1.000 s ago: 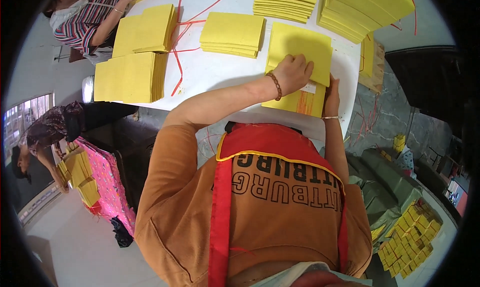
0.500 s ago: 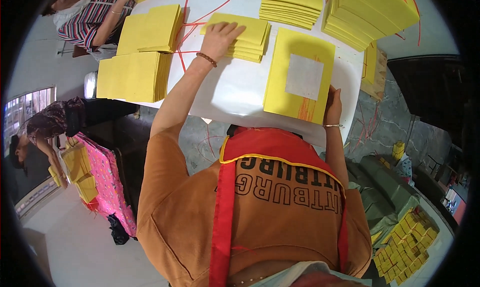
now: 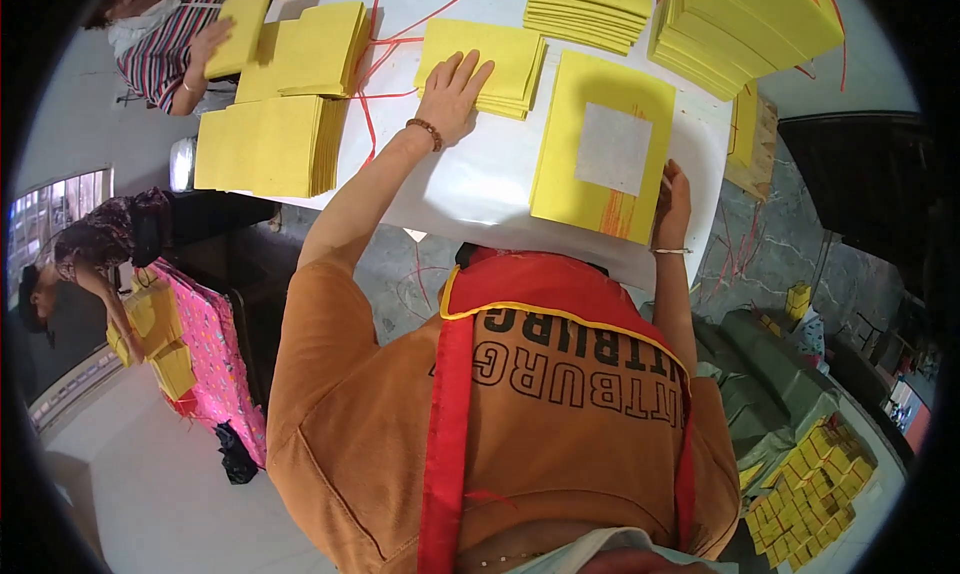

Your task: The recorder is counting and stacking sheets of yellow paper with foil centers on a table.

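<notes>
My left hand [image 3: 458, 96] lies open on the near part of a small stack of folded yellow paper [image 3: 492, 46], its fingers spread. A brown bead bracelet circles that wrist. Closer to me, on the right, is a larger yellow paper stack [image 3: 560, 154]. On its top sits a silvery-white square patch [image 3: 613, 148] with orange streaks around it. My right hand [image 3: 675, 202] is at this stack's right edge, fingers stretched upward and loosely bent, with a thin bangle at the wrist. Whether the fingers touch the edge is hard to tell.
Yellow stacks [image 3: 265, 146] stand on the white table [image 3: 440, 189] at left, and taller ones [image 3: 735, 29] at far right. Red strings [image 3: 368, 99] lie between stacks. A co-worker in stripes [image 3: 165, 34] is far left; another person [image 3: 100, 244] bends over yellow paper on pink cloth.
My left hand has slid toward me on the small stack, its fingers spreading. My right hand has shifted slightly outward. The striped co-worker now holds up a yellow bundle.
</notes>
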`<act>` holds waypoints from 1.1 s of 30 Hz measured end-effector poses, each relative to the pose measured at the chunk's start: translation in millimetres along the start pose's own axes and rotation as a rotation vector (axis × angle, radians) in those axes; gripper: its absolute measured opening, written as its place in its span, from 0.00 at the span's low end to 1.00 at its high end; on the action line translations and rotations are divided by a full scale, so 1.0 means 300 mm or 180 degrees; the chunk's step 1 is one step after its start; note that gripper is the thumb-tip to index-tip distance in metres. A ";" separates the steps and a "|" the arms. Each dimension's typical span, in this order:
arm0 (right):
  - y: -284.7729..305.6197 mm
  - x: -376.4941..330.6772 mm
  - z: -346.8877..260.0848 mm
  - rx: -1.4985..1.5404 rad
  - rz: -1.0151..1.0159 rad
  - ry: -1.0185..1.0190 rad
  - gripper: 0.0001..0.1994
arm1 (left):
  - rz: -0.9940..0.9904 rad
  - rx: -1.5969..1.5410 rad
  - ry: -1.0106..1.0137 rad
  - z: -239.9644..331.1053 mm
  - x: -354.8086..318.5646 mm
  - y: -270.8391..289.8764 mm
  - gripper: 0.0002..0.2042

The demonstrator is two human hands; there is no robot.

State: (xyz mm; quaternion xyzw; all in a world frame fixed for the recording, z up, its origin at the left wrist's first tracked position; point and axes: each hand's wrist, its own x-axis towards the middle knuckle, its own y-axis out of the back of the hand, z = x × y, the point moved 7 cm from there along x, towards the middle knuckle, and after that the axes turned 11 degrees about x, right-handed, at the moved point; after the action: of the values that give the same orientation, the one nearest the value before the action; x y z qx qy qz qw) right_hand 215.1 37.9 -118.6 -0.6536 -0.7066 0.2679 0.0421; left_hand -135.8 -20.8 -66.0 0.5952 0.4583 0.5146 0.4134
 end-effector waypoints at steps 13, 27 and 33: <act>-0.060 -0.079 -0.076 -0.1925 -0.0745 0.0967 0.16 | -0.0186 0.0043 -0.0383 0.057 0.045 0.164 0.34; -0.062 -0.055 -0.042 -0.1003 -0.1025 0.0772 0.12 | -0.0010 -0.1617 -0.1828 0.537 -0.055 0.348 0.14; -0.059 -0.054 -0.044 -0.0989 -0.0980 0.0675 0.12 | 0.0156 -0.1762 -0.1799 0.542 -0.043 0.364 0.06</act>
State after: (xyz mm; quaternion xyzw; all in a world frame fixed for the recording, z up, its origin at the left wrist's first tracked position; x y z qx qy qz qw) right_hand 206.7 26.7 -94.9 -0.5612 -0.8223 0.0763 0.0554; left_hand 38.0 -62.6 15.4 0.5902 0.1561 0.4444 0.6556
